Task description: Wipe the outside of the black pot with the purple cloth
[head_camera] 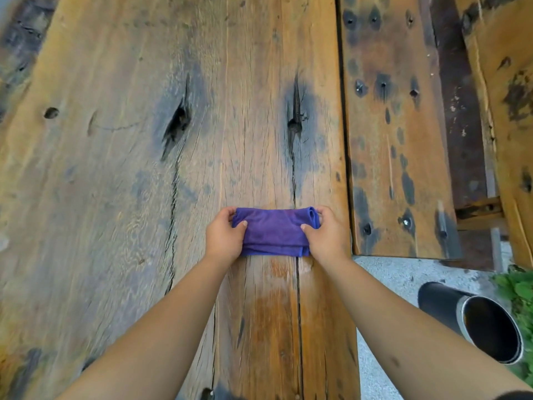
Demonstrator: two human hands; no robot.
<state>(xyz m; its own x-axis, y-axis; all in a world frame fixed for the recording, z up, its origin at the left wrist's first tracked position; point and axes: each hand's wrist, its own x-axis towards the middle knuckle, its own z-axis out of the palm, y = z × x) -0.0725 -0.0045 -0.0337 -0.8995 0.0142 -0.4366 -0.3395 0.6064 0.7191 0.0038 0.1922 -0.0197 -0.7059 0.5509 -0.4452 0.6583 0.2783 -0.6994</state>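
A folded purple cloth (274,230) lies on the wooden table (115,168). My left hand (223,235) pinches its left end, thumb on top and fingers curled over the far edge. At the cloth's right end my right hand (327,235) holds it the same way. The black pot (473,316) lies on its side on the ground at the lower right, off the table, its open mouth turned toward me. Neither hand touches it.
A second worn plank (395,140) with nail holes lies to the right of the table. Below it is grey concrete ground (403,278). Green plants (519,287) grow at the right edge. A wet patch (274,284) darkens the wood just in front of the cloth.
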